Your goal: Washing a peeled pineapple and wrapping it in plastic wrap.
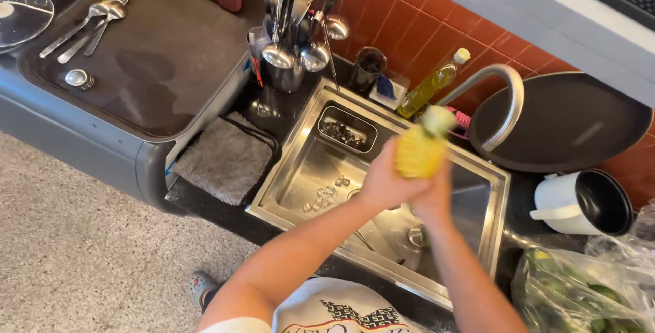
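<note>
Gripping a yellow corn cob point(419, 152), both hands close around it: left hand point(385, 183) at 8 o'clock, right hand point(433, 200) at 6. Cob sits over the steel sink point(300, 176), faucet point(501, 94) at 1 o'clock, probably so drips fall in.

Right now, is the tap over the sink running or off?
Off, as far as it shows: no water stream falls from the tap into the sink, beside the yellow sponge in both hands.
</note>
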